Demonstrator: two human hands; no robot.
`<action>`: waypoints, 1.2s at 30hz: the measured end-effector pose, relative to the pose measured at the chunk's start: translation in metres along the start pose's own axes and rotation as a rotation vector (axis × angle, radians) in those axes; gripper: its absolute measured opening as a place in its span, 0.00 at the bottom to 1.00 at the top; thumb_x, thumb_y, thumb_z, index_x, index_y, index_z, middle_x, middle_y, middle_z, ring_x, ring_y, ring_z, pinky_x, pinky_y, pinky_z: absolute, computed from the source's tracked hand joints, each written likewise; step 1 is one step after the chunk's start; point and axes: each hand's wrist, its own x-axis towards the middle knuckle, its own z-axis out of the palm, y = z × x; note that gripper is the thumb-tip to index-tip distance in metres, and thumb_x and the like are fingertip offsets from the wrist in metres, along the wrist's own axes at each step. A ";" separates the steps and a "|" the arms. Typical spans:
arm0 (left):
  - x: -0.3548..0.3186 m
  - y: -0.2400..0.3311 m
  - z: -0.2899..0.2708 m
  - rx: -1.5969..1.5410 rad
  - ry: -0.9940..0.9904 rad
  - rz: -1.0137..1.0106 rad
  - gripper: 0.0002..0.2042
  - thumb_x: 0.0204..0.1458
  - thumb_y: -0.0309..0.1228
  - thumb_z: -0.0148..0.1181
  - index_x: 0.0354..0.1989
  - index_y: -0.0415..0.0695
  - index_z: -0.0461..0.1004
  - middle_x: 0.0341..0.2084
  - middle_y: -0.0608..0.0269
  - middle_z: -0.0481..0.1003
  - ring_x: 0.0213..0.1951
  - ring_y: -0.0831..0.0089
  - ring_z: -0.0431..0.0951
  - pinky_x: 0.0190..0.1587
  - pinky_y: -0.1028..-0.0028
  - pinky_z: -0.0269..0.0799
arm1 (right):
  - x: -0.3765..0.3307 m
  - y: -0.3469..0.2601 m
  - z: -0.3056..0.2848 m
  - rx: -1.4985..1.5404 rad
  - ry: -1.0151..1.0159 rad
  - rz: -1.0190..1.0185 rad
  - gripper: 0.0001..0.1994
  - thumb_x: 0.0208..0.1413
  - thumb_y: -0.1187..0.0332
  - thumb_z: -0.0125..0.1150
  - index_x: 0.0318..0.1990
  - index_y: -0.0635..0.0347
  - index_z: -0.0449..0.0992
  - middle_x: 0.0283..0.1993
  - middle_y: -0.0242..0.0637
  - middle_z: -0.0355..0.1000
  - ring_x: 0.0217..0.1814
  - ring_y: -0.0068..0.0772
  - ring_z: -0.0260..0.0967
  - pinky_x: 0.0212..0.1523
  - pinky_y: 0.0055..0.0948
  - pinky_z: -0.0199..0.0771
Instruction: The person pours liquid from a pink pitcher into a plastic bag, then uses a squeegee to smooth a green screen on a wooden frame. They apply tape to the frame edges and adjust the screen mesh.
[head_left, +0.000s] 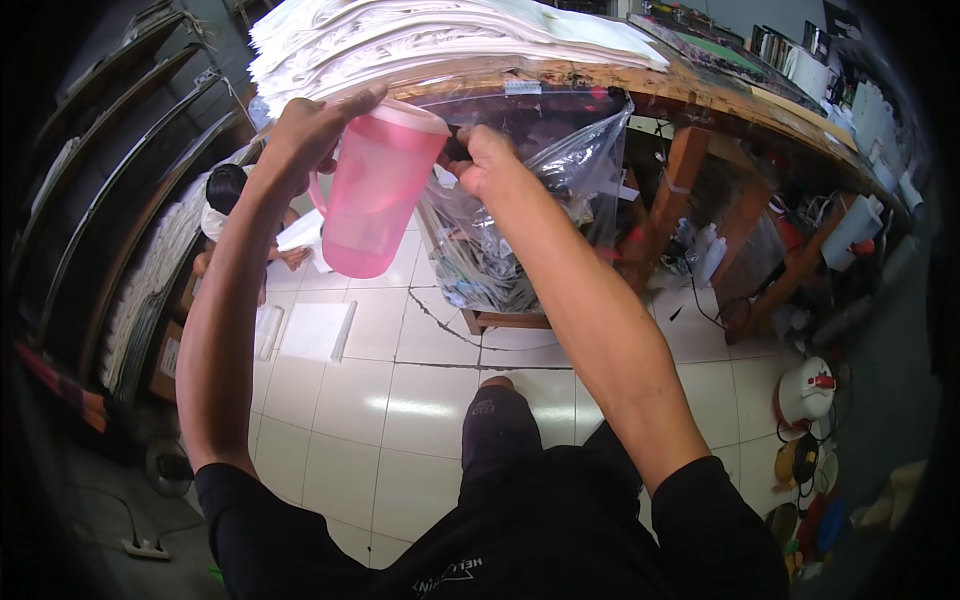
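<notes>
A pink, see-through plastic pitcher (372,195) with a paler lid hangs in the air in front of me, slightly tilted. Liquid seems to show inside it, though its level is hard to read. My left hand (312,135) is closed on the pitcher at the top of its handle side, with fingers lying over the lid. Beside the rim on the other side is my right hand (487,160), its fingers curled round something small and dark that I cannot make out. Behind it hangs a clear plastic bag (575,170) under the table edge.
A wooden table (690,85) bears a tall stack of white sheets (440,40). On the left, a person (228,195) crouches by white paper near shelves (110,130). A white electric cooker (806,390) stands on the tiled floor at right; a power strip (146,548) lies lower left.
</notes>
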 end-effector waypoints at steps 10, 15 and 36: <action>0.014 0.016 0.010 0.099 -0.047 0.023 0.33 0.49 0.61 0.69 0.17 0.37 0.76 0.08 0.68 0.64 0.12 0.77 0.66 0.16 0.73 0.61 | 0.005 -0.011 -0.001 0.016 0.056 0.020 0.12 0.61 0.83 0.43 0.49 0.70 0.71 0.47 0.53 0.69 0.40 0.45 0.71 0.41 0.48 0.85; 0.020 0.017 0.011 0.117 -0.080 0.058 0.34 0.46 0.64 0.69 0.20 0.36 0.79 0.09 0.66 0.66 0.13 0.75 0.70 0.17 0.73 0.65 | 0.008 -0.012 -0.005 0.024 0.047 0.031 0.12 0.61 0.83 0.44 0.50 0.71 0.69 0.48 0.54 0.69 0.41 0.47 0.71 0.40 0.49 0.83; 0.032 0.026 0.013 0.211 -0.094 0.188 0.33 0.49 0.63 0.67 0.15 0.41 0.77 0.07 0.67 0.67 0.12 0.77 0.69 0.17 0.74 0.61 | 0.000 -0.015 0.003 0.088 0.024 0.026 0.12 0.62 0.82 0.39 0.51 0.71 0.64 0.49 0.53 0.64 0.47 0.52 0.69 0.49 0.59 0.79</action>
